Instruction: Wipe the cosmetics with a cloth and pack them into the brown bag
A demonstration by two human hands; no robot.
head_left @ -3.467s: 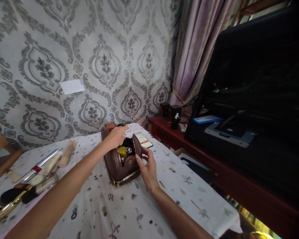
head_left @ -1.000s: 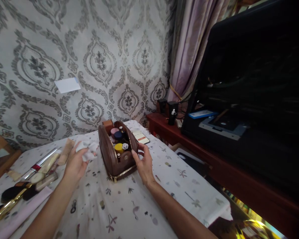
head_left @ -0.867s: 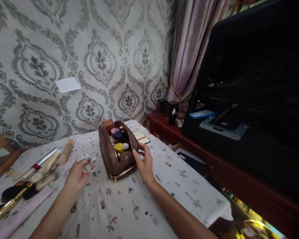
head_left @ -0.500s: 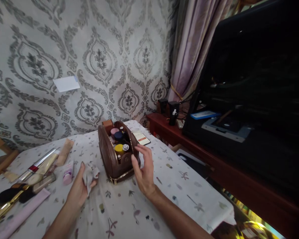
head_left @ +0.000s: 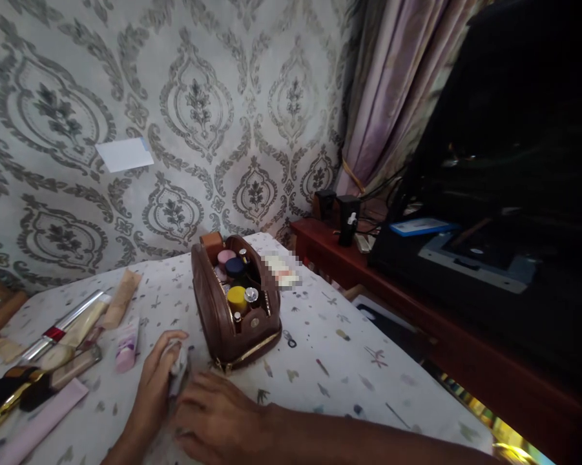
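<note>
A crumpled white wipe or tissue (head_left: 178,369) is pinched in my left hand (head_left: 155,381), low over the cloth. Right beside it, my right hand (head_left: 220,413) reaches across with bent, parted fingers; its fingertips are near the wipe, and whether they touch it is unclear. Just beyond both hands stands a brown cosmetic bag (head_left: 206,316), unzipped at the top. Inside it show a yellow lid (head_left: 237,298), a silver cap (head_left: 251,296), a dark blue lid (head_left: 234,267) and a pink lid (head_left: 226,258).
Makeup brushes (head_left: 10,394), a pink tube (head_left: 43,420), a small pink-and-white tube (head_left: 126,345) and several other cosmetics lie on the left of the patterned cloth (head_left: 329,400). A partly blurred phone (head_left: 287,278) rests behind the bag. A dark screen (head_left: 504,161) stands on the red-brown desk (head_left: 314,239).
My right hand has left the bag's right side and moved left and nearer, beside my left hand. My left fingers have turned over the wipe. The view has shifted slightly.
</note>
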